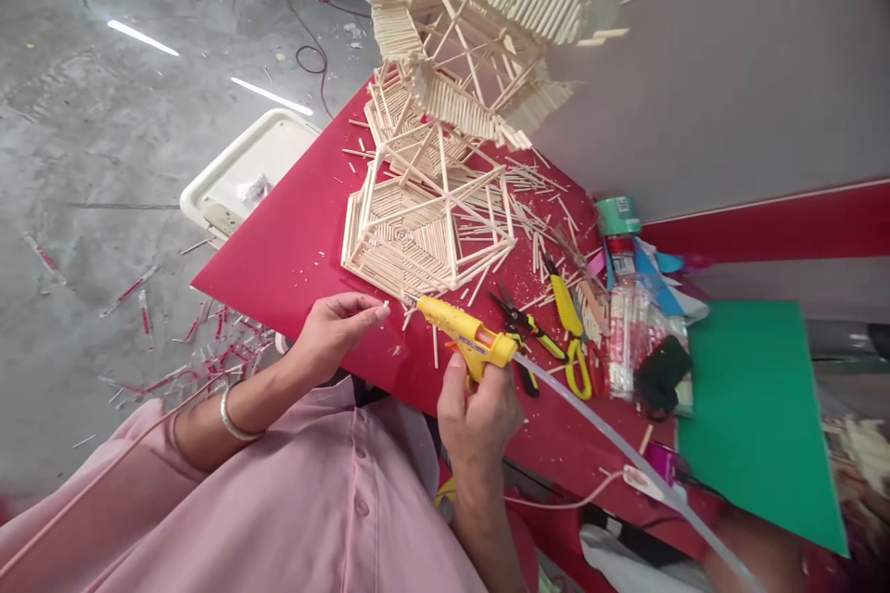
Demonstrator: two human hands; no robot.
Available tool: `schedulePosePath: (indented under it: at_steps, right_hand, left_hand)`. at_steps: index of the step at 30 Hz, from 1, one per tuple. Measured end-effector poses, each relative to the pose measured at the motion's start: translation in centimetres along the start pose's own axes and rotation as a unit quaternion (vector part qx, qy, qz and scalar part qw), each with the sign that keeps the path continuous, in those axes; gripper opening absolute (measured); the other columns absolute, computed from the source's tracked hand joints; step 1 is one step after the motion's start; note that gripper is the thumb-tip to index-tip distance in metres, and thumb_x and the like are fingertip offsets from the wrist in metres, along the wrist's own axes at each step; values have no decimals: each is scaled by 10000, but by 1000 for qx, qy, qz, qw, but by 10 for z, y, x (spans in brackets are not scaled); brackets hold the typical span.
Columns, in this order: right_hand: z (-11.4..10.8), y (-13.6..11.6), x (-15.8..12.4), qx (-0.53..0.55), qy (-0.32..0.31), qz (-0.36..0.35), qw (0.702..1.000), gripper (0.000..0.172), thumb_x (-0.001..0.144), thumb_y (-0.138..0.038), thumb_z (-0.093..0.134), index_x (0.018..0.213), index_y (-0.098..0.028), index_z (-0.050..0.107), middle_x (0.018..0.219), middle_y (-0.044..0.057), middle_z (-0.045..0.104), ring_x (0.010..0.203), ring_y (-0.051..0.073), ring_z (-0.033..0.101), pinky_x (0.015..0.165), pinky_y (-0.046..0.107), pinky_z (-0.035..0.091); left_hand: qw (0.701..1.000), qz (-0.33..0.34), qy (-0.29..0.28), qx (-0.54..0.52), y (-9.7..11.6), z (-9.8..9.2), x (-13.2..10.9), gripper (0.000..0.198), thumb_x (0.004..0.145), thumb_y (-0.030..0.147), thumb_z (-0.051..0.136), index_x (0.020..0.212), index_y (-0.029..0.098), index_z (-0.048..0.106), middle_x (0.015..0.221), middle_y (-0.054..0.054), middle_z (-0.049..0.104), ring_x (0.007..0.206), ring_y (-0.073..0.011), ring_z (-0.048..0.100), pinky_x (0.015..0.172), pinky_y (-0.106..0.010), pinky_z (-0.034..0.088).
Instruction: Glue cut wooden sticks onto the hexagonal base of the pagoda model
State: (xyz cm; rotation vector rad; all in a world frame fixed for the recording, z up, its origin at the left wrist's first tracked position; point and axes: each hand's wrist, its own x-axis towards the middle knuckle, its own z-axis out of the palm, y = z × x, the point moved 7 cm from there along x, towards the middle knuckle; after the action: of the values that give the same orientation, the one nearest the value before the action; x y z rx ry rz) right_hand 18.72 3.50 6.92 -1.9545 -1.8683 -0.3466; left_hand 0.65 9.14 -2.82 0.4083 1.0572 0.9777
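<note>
Two hands loaded: right hand (479, 408) wraps the yellow glue gun (451, 322), long axis aiming nozzle to 10 o'clock, just beside the short pale piece (386, 306) pinched in the left hand (337, 326), which reaches toward 2, nearer the hexagonal stick frame (405, 236), at its 1 o'clock on the red table (292, 227).

The left hand (339, 326) pinches toward two o'clock; the right hand (481, 412) curls closed, its forearm (483, 514) pointing to twelve.
</note>
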Motion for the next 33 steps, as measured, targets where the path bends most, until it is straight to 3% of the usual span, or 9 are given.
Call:
schedulePosePath:
  at_steps: [6,12,20,27,33]
  right_hand:
    - [-1,-14,5,-17,8,-51,999,247,955,-313,500,904,-134,663,685,77,678,564,199,620,545,292,433]
    - [0,-16,3,9,-1,-59,998,215,947,-290,523,1003,-135,660,796,101,707,698,218,681,612,301,490]
    - [4,-20,-3,52,-33,-55,997,317,936,-257,545,1234,-154,580,965,111,704,827,215,670,734,325,528]
    - [2,-25,-3,69,-53,-58,995,327,936,-207,514,1258,-166,553,1022,111,707,890,215,665,854,358,518]
    - [2,-25,-4,69,-52,-65,994,326,937,-202,516,1259,-168,549,1017,106,710,901,219,667,847,357,521]
  left_hand:
    - [1000,-6,-10,8,0,1,3,409,602,484,874,720,126,716,514,44,493,440,-24,283,431,-194,177]
    - [1000,-4,-13,-2,1,1,7,408,617,479,870,735,124,706,502,56,472,429,-20,267,421,-192,160]
    - [1000,-11,-20,-9,4,4,11,405,624,469,871,724,122,689,509,53,486,420,-21,287,416,-197,170]
    - [1000,12,-25,-11,5,5,14,375,648,459,857,710,130,687,525,33,528,427,-26,306,423,-200,182]
    - [1000,15,-26,-7,5,5,15,374,651,462,854,696,132,683,533,28,538,429,-26,308,423,-200,186]
